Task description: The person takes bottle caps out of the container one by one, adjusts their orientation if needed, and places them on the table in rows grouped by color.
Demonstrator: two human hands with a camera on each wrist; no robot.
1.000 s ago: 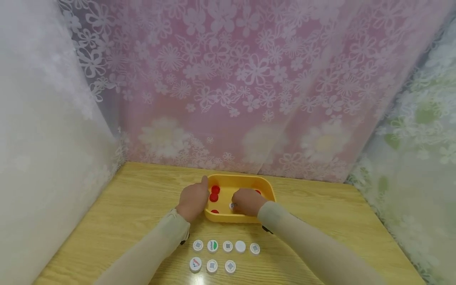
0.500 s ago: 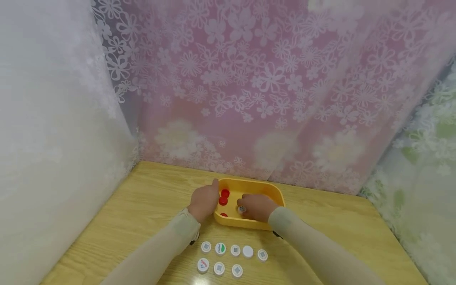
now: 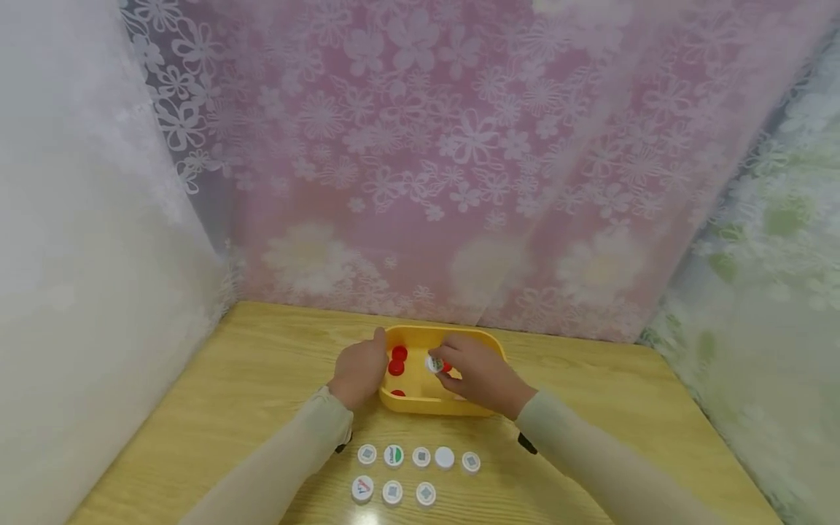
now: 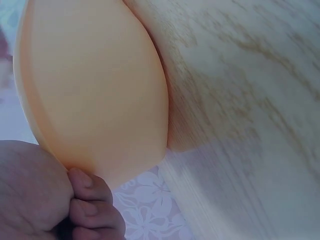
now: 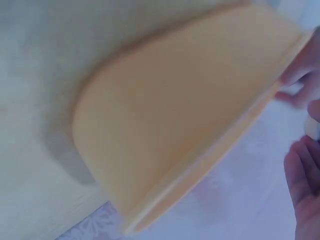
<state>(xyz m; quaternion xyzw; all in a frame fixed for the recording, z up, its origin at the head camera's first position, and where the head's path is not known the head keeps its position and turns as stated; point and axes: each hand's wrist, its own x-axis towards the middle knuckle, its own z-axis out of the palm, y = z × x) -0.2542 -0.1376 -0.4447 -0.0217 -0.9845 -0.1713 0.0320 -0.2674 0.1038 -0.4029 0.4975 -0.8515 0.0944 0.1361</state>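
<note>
My left hand (image 3: 359, 370) grips the left rim of a yellow plastic basin (image 3: 436, 407). In the left wrist view its curled fingers (image 4: 90, 192) lie against the basin's outer wall. Over the basin, my right hand (image 3: 482, 373) pinches a white bottle cap (image 3: 434, 364) between thumb and fingers, its printed top facing the head camera. That white cap (image 5: 313, 129) shows only partly at the edge of the right wrist view. Inside the basin are red bottle caps (image 3: 397, 367) at the left side, and another red cap (image 3: 448, 367) peeks out beside the right fingers.
On the wooden table (image 3: 262, 372), nearer than the basin, several white caps (image 3: 421, 457) lie in two rows, some with grey square marks. A pink floral curtain (image 3: 394, 182) hangs behind the table, with pale cloth (image 3: 98, 255) at the left and green-patterned cloth (image 3: 774, 270) at the right.
The right hand has risen from the basin's floor with the white cap, and its fingers have spread more into view. The left hand keeps its grip on the rim. The head view has shifted slightly.
</note>
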